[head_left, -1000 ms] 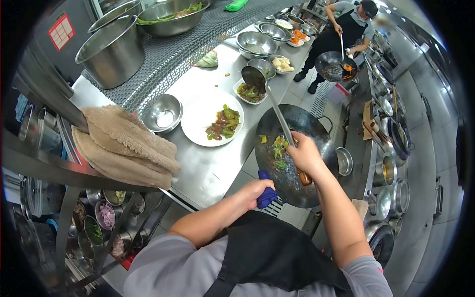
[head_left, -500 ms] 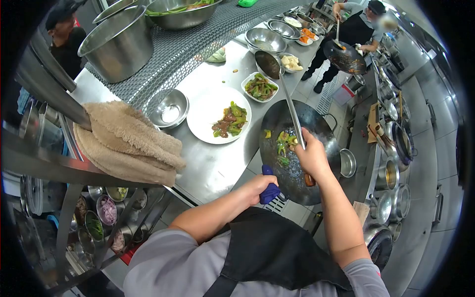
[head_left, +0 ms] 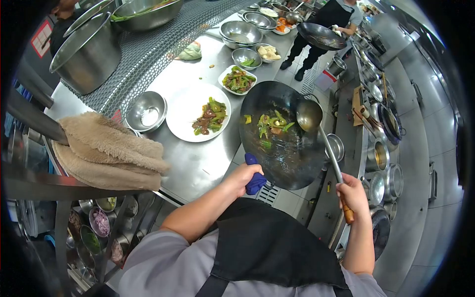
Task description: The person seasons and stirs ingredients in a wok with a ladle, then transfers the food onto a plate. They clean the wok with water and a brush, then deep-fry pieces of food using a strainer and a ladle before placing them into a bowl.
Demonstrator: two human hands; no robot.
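My left hand (head_left: 246, 179) is closed round a blue cloth (head_left: 255, 184) at the near-left rim of a dark wok (head_left: 257, 106); any handle under the cloth is hidden. Sliced green peppers with some brown pieces (head_left: 273, 124) lie in the wok's oily bottom. My right hand (head_left: 353, 194) grips a long ladle (head_left: 330, 148) by its shaft, just above the wooden end. The ladle's bowl is over the right side of the wok. Left of the wok, a white round plate (head_left: 179, 116) holds peppers and meat (head_left: 211, 117). A small white square bowl (head_left: 238, 80) of similar food stands behind it.
A steel bowl (head_left: 147, 112) sits left of the plate. Beige towels (head_left: 106, 151) hang over a rail. A mesh shelf (head_left: 148, 49) carries large pots. Pans line the stove counter (head_left: 341, 123) at right. A co-worker (head_left: 329, 17) holds another wok (head_left: 321, 36).
My right hand has moved right and towards me, bringing the ladle from near the square bowl to over the wok. The co-worker's wok is now more level. The view has shifted.
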